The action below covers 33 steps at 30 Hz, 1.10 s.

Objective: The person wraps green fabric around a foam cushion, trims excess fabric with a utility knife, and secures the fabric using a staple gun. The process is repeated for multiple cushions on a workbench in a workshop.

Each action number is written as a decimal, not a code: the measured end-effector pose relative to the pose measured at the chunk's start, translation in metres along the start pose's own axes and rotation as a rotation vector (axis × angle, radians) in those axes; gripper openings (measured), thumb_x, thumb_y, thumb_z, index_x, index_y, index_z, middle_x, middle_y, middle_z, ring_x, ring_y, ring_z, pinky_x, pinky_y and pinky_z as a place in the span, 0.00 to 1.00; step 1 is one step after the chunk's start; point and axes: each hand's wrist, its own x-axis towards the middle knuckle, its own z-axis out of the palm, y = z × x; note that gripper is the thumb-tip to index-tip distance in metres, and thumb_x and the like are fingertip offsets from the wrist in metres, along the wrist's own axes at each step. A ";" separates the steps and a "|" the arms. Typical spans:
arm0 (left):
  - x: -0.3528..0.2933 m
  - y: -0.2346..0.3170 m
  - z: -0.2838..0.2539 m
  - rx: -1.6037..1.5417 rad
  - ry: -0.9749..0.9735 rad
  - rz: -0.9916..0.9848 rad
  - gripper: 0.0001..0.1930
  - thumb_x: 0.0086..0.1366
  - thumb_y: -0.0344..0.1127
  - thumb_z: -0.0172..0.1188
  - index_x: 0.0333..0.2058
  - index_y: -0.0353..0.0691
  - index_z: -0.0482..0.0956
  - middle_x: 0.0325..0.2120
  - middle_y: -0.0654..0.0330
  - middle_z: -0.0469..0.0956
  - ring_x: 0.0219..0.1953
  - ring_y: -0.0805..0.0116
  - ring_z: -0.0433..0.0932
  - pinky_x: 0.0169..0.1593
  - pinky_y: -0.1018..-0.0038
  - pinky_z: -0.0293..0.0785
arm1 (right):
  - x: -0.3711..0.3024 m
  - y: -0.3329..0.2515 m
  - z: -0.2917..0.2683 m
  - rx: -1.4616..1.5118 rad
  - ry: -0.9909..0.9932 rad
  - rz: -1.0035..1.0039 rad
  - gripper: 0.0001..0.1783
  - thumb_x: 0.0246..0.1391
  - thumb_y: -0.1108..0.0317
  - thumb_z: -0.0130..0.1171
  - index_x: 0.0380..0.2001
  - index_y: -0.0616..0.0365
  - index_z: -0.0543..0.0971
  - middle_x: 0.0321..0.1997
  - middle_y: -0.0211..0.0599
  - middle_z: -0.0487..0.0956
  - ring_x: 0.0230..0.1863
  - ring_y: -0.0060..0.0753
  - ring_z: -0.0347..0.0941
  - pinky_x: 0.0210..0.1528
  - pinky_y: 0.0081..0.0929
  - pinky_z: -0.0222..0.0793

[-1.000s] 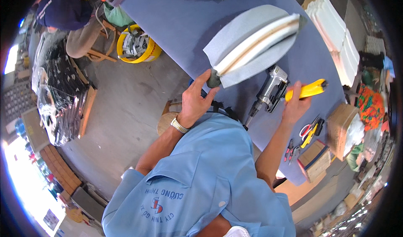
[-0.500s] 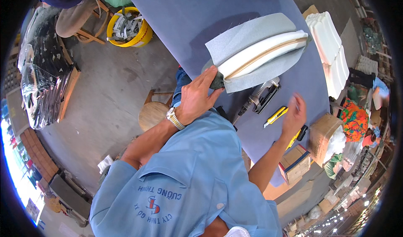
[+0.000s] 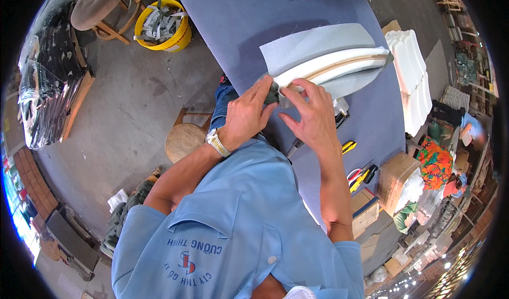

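A curved padded panel (image 3: pixel 334 66) lies on the blue-grey table, with white foam, a thin wooden strip along its edge and grey fabric (image 3: pixel 318 43) spread out on both sides. My left hand (image 3: pixel 250 108) is closed on the panel's near left end, where a dark green piece of cloth (image 3: pixel 272 94) shows. Right beside it, the bent fingers of my right hand (image 3: pixel 314 113) grip the fabric edge at that same end; the thumb stands a little apart. Behind my right hand a staple gun (image 3: pixel 341 107) is partly hidden.
On the table (image 3: pixel 371 108) lie a yellow cutter knife (image 3: pixel 348 147) and a yellow-and-black cutter (image 3: pixel 362 178). Stacked white foam pads (image 3: pixel 411 76) and a cardboard box (image 3: pixel 396 177) stand at the right. A yellow bucket of scraps (image 3: pixel 177 39) and a round wooden stool (image 3: pixel 184 142) are at the left.
My right hand has moved left and up from beside the cutter knife to the panel's near end, and its fingers have closed on the fabric. My left hand has stayed at that end.
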 end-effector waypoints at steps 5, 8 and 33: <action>0.005 -0.002 0.000 -0.012 0.029 -0.004 0.33 0.61 0.35 0.70 0.64 0.36 0.70 0.56 0.45 0.80 0.51 0.48 0.83 0.49 0.61 0.83 | 0.002 0.011 0.017 -0.063 0.157 -0.091 0.18 0.49 0.68 0.72 0.45 0.47 0.84 0.51 0.29 0.79 0.45 0.38 0.74 0.49 0.37 0.66; 0.004 -0.004 0.001 -0.017 0.041 0.029 0.33 0.62 0.36 0.69 0.65 0.36 0.70 0.55 0.44 0.79 0.51 0.48 0.83 0.48 0.60 0.83 | 0.003 0.022 0.021 0.106 0.206 -0.066 0.12 0.53 0.69 0.70 0.42 0.51 0.84 0.45 0.31 0.82 0.45 0.39 0.74 0.50 0.37 0.67; 0.245 0.174 -0.178 0.324 -0.668 0.885 0.25 0.58 0.28 0.66 0.56 0.49 0.82 0.54 0.56 0.82 0.59 0.49 0.78 0.60 0.57 0.77 | 0.036 -0.029 -0.100 0.575 0.800 0.131 0.18 0.56 0.67 0.72 0.47 0.57 0.79 0.31 0.35 0.81 0.28 0.24 0.76 0.31 0.25 0.73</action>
